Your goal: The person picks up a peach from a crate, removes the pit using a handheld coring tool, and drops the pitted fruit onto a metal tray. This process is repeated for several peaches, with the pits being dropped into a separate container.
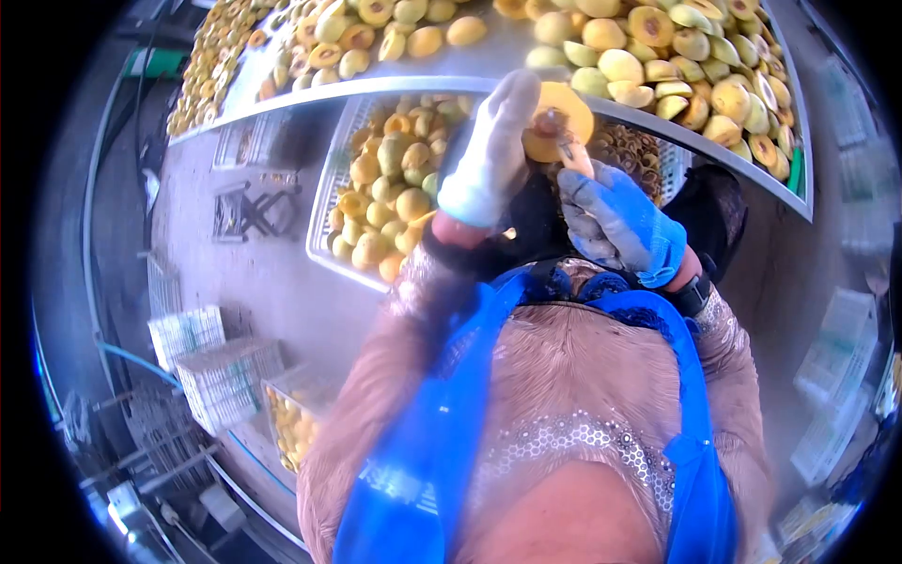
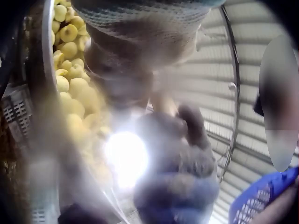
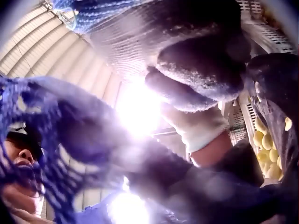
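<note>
A halved yellow peach (image 1: 575,105) with a brown pit hollow faces up in the head view. My left hand (image 1: 496,141), in a white glove, holds it from the left side. In a blue and grey glove, my right hand (image 1: 615,218) grips a short tool with a pale handle (image 1: 579,164). The tool's dark tip overlaps the middle of the peach half. Both wrist views are blurred by glare; the left one shows the right glove (image 2: 177,182) close below the left, and the right one shows the white glove (image 3: 203,123) behind my right fingers.
A metal table (image 1: 507,47) piled with peach halves (image 1: 648,66) lies ahead. Below its edge stand a white crate of peaches (image 1: 385,202) and another crate with brown pits (image 1: 631,150). White crates (image 1: 221,376) and a folding stool (image 1: 252,211) are to the left.
</note>
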Available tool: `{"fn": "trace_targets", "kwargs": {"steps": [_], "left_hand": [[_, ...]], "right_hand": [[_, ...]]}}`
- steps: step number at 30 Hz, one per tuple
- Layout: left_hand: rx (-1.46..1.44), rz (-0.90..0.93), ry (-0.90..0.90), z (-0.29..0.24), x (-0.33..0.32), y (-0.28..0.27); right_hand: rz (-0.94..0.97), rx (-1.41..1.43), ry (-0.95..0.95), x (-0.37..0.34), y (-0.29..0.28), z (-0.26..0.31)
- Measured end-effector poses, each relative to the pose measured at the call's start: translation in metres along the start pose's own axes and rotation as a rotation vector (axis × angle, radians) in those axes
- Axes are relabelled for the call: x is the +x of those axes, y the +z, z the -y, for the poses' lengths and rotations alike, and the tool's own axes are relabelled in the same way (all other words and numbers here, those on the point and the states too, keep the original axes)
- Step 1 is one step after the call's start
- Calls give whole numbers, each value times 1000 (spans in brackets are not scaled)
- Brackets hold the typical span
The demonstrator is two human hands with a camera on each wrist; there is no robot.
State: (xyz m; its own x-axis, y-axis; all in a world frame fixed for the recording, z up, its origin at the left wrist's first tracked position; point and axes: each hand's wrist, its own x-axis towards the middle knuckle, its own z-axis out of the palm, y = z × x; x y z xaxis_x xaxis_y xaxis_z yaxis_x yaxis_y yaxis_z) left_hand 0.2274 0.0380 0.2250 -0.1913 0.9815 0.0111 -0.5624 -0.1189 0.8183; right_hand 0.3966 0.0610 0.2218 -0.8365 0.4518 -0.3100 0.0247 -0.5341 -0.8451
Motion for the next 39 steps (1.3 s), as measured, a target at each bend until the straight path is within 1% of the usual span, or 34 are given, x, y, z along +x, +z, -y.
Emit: {"fn": "trace_targets", "kwargs": {"steps": [1, 2, 3, 4, 5, 6, 7, 8, 9, 10, 12, 13, 14, 16, 17, 18, 19, 20, 21, 22, 23, 24, 25, 27, 28, 30, 31, 32, 33, 35, 36, 37, 39], "left_hand": [[25, 73, -44, 5, 6, -12], [322, 121, 187, 10, 12, -18], [692, 80, 450, 16, 18, -22], [980, -35, 695, 21, 24, -26], [928, -299, 697, 35, 28, -15], [558, -240, 530, 40, 26, -14], [388, -322, 168, 27, 20, 0], [479, -232, 161, 19, 16, -1], [568, -140, 163, 6, 12, -1], [520, -150, -114, -6, 7, 7], [464, -158, -6, 10, 11, 3], [356, -117, -13, 14, 12, -1], [410, -62, 1, 8, 10, 0], [52, 199, 21, 13, 5, -11], [40, 201, 99, 14, 0, -12], [29, 71, 210, 22, 2, -12], [496, -56, 574, 43, 23, -35], [971, -194, 926, 40, 32, -50], [957, -456, 874, 42, 32, -62], [1090, -478, 1045, 18, 20, -77], [1181, -522, 1089, 3, 11, -95], [1273, -569, 1061, -6, 0, -118], [1364, -622, 996, -13, -13, -143], [1465, -759, 798, -25, -37, -198], [1415, -852, 666, -33, -49, -222], [931, -1075, 348, -65, -70, -256], [994, -1169, 329, -70, -73, -283], [1148, -1192, 242, -79, -76, -295], [1382, -1200, 121, -77, -74, -320], [1608, -1032, -152, -48, -82, -398], [1717, -931, -287, -47, -81, -415], [1716, -915, -316, -46, -79, -428], [1704, -877, -388, -43, -78, -431]], "right_hand": [[-25, -62, -10, 0, 3, 0], [-38, 26, 27, 1, 10, -1], [-55, 115, 62, 2, 16, -1], [-95, 164, 16, 6, 18, -7], [-96, 222, 83, 5, 19, -4], [-106, 275, 150, 4, 17, 0], [25, 379, 200, 1, 6, -3], [146, 486, 255, 0, -4, -8], [272, 596, 244, -1, -9, -15], [339, 674, 231, 0, -13, -21], [443, 804, 258, 3, -11, -25], [535, 855, 240, 8, -7, -30], [553, 850, 237, 9, -2, -31], [583, 846, 225, 8, 6, -34], [553, 853, 242, 6, 4, -35], [522, 860, 251, 6, -1, -37], [491, 863, 263, 6, -8, -39], [435, 808, 271, 6, -14, -42], [380, 752, 281, 5, -20, -46], [327, 695, 294, 4, -26, -49], [226, 585, 312, 3, -31, -55], [126, 476, 326, 1, -37, -61], [88, 471, 354, -1, -44, -66], [28, 459, 404, -2, -54, -71], [4, 451, 424, -2, -58, -72], [-9, 454, 412, 1, -65, -75], [-23, 458, 410, 3, -66, -77], [-36, 463, 409, 6, -66, -77], [-30, 439, 419, 11, -63, -75], [-50, 395, 426, 14, -55, -77], [-62, 378, 424, 17, -52, -77], [-88, 381, 428, 19, -51, -78], [-114, 394, 431, 20, -55, -82]]}}
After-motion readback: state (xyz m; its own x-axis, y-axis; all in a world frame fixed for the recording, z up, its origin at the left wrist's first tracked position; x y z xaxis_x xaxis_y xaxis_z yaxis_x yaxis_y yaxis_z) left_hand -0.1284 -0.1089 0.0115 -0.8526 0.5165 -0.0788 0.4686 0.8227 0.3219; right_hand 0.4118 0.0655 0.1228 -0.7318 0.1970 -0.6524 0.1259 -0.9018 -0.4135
